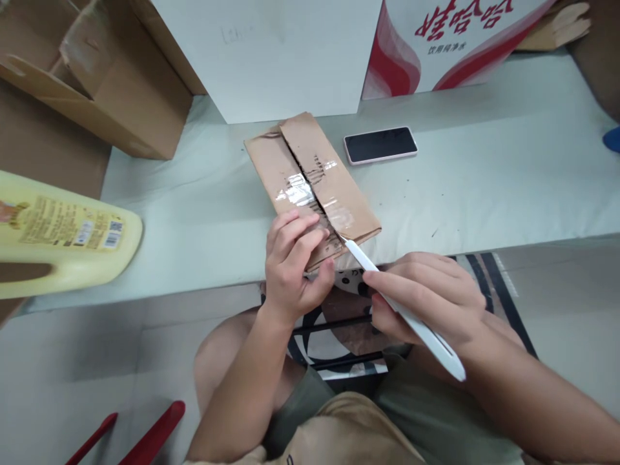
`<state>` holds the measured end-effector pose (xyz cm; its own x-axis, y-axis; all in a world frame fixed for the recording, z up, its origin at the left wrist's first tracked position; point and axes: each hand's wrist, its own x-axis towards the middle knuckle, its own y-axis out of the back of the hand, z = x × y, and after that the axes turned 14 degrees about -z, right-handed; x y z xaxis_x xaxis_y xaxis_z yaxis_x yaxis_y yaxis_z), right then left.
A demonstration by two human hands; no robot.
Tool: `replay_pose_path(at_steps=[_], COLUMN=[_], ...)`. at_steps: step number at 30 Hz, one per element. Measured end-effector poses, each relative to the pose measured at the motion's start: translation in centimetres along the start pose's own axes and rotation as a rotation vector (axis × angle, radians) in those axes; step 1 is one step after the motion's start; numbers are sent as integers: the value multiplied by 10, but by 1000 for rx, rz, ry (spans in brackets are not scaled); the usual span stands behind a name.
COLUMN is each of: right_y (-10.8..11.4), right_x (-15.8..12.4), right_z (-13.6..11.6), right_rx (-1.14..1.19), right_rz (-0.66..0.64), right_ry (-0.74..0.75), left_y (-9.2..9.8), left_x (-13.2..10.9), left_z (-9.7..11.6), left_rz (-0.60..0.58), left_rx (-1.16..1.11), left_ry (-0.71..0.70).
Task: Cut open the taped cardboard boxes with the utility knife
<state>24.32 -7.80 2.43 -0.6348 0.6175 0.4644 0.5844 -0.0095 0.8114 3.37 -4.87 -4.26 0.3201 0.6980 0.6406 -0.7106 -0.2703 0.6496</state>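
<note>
A small flattened-looking brown cardboard box (335,177) lies at an angle near the front edge of the table. Clear tape and dark print show along the slit between its two flaps. My left hand (295,261) grips its near left corner, with the fingers on top and the thumb at the near edge. In my right hand (426,294) is a white utility knife (361,255). The knife's tip meets the slit at the near end of the box, and its handle slants back past my palm.
Behind the box lies a phone (380,144) on the pale-covered table (194,213). Large white cartons (285,58) and an open brown carton (130,84) stand at the back. A yellow jug (72,258) is at the left. Red legs (155,433) show on the floor.
</note>
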Motion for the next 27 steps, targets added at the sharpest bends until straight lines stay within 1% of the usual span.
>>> replay_pose_path(at_steps=[2,3,6,8,15,20,24,27], right_y=[-2,-3,-12,-19,-34,-36,-33,-33], right_x=[0,0,-1,-1,3,7,7,7], right_z=[1,2,5,6,-2,-4,-7,-9], right_rx=[-26,-47,-126,-160,-246,-275,-242,-226], right_rz=[-55,-63,30,76,92,95,85,86], right_ry=[-27,-13,54,56,6,-67,-48,-76], left_y=[0,-1,-1,0,-1,-3,-6,-7], left_x=[0,0,0,0,1,1,2,2], left_z=[0,0,1,1,1,1,2,3], left_rz=[7,8,1,-4,-6,12,34,40], left_rx=[7,8,16,26,2,10,7,4], left_ry=[6,9,17,16,5,18,21,33])
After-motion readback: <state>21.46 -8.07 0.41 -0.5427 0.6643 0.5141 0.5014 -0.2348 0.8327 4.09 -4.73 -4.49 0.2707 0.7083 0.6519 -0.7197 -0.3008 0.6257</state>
